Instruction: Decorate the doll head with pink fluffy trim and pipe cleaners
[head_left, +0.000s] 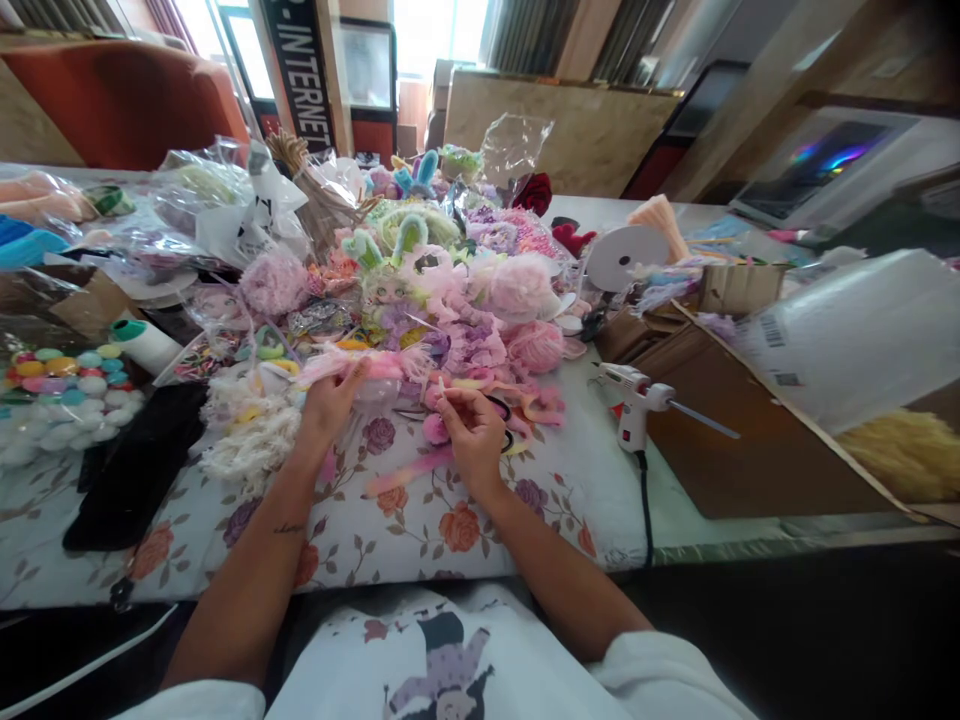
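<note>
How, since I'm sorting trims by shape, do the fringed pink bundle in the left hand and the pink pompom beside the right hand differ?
The fringed pink bundle is long with pale, stringy ends; the pink pompom is round. The bundle is clearly larger than the pompom. The left hand holds the bundle, while the pompom sits beside the right hand. Both are pink.

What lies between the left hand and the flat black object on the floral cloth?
In the head view, a shaggy off-white pile of yarn-like strands lies between the left hand and the flat black object.
</note>
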